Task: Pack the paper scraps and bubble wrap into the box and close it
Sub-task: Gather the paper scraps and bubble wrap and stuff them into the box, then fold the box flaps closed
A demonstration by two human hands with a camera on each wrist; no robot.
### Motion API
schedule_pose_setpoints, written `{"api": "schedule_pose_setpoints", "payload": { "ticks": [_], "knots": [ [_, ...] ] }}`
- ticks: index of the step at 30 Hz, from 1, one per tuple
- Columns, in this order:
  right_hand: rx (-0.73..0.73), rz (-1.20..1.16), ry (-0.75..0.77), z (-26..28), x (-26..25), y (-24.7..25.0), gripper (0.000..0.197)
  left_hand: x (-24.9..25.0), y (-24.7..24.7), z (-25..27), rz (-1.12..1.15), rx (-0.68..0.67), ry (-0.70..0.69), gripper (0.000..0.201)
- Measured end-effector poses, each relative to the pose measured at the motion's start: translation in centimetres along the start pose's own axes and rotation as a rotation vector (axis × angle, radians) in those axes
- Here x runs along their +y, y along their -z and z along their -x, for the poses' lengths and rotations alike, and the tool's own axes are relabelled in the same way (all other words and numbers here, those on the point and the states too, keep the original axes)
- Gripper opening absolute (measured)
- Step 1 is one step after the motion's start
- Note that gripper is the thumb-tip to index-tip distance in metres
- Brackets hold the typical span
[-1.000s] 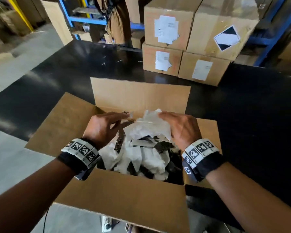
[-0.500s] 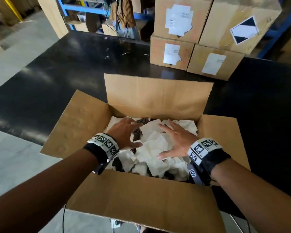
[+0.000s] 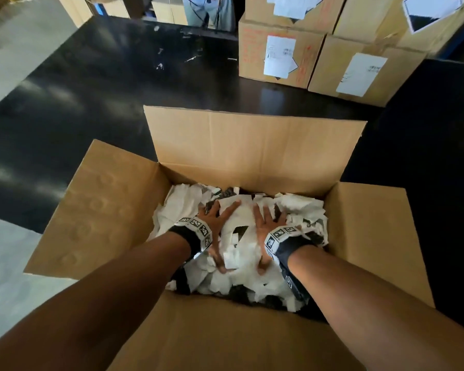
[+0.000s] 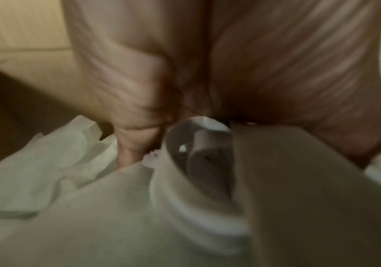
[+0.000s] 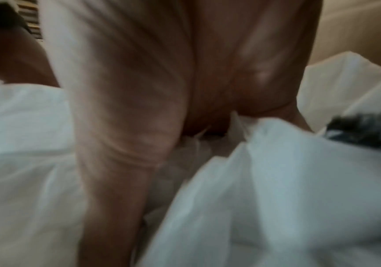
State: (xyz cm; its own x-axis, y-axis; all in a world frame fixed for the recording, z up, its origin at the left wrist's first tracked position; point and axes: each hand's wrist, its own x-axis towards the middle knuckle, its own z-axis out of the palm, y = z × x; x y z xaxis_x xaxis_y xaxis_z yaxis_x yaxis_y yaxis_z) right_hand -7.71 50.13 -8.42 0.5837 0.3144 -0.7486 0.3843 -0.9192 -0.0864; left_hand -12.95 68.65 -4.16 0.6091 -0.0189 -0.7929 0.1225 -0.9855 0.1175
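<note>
Your left hand and right hand lie flat, fingers spread wide, pressing side by side on the white paper scraps that fill the open cardboard box. Its four flaps stand open around your wrists. The box sits on a black table; beyond it, labelled cartons are stacked at the far edge.

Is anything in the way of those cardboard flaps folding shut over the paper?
Only the hands themselves. The left hand and right hand lie flat, pressing the paper scraps down inside the box. All four flaps stand open; the far flap has nothing else visible blocking it. The scraps look below the rim.
</note>
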Motion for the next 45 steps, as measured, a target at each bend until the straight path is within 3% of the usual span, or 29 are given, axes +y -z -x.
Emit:
{"api": "schedule_pose_setpoints", "payload": {
  "ticks": [2, 3, 5, 8, 10, 13, 19, 21, 24, 30, 33, 36, 40, 43, 45],
  "knots": [
    [-0.009, -0.004, -0.014, 0.3, -0.2, 0.5, 0.075, -0.1, 0.2, -0.5, 0.001, -0.031, 0.017, 0.178],
    [-0.018, -0.014, -0.009, 0.4, -0.2, 1.0, 0.071, -0.2, 0.4, -0.6, -0.009, -0.042, 0.022, 0.178],
    [-0.067, -0.006, 0.014, 1.1, 0.4, 2.2, 0.087, -0.5, 0.8, -0.3, -0.021, -0.042, 0.024, 0.175],
    [-0.12, 0.094, 0.115, 2.8, 1.4, 3.3, 0.154, -1.2, 1.7, 1.1, -0.05, 0.043, 0.012, 0.169],
    [-0.062, 0.16, 0.147, 5.2, 2.0, 3.9, 0.176, -2.1, 2.3, 2.3, -0.056, 0.116, 0.014, 0.167],
    [0.005, 0.168, 0.129, 7.5, 2.3, 4.3, 0.174, -3.5, 2.8, 3.9, -0.101, 0.17, 0.048, 0.169],
    [-0.124, 0.131, 0.097, 4.8, 3.5, 2.5, 0.176, -3.5, 1.7, 3.6, 0.051, -0.104, 0.105, 0.172],
    [-0.111, 0.124, 0.104, 5.6, 3.3, 3.4, 0.169, -2.4, 2.0, 3.6, 0.059, -0.087, 0.095, 0.173],
    [-0.034, 0.043, 0.186, 8.7, 3.0, 5.3, 0.146, -1.1, 3.0, 5.4, 0.033, 0.007, -0.028, 0.163],
    [0.339, -0.167, 0.261, 15.0, 4.6, 4.1, 0.095, -1.9, 2.9, 12.8, 0.047, 0.362, -0.287, 0.117],
    [0.49, -0.287, 0.186, 18.1, 7.0, 2.0, 0.076, -5.3, 0.7, 15.8, 0.095, 0.503, -0.322, 0.107],
    [0.561, -0.296, 0.001, 20.7, 9.2, -0.2, 0.073, -9.4, -2.0, 17.9, 0.128, 0.615, -0.236, 0.094],
    [0.631, -0.184, -0.279, 23.1, 11.5, -1.8, 0.062, -15.0, -4.5, 19.2, 0.02, 0.905, 0.001, 0.093],
    [0.621, -0.353, -0.505, 23.3, 14.5, -3.8, 0.071, -18.2, -6.4, 19.5, 0.143, 0.823, 0.266, 0.109],
    [0.536, -0.484, -0.544, 22.9, 16.0, -5.2, 0.083, -19.4, -7.3, 19.5, 0.281, 0.723, 0.363, 0.115]
  ]
}}
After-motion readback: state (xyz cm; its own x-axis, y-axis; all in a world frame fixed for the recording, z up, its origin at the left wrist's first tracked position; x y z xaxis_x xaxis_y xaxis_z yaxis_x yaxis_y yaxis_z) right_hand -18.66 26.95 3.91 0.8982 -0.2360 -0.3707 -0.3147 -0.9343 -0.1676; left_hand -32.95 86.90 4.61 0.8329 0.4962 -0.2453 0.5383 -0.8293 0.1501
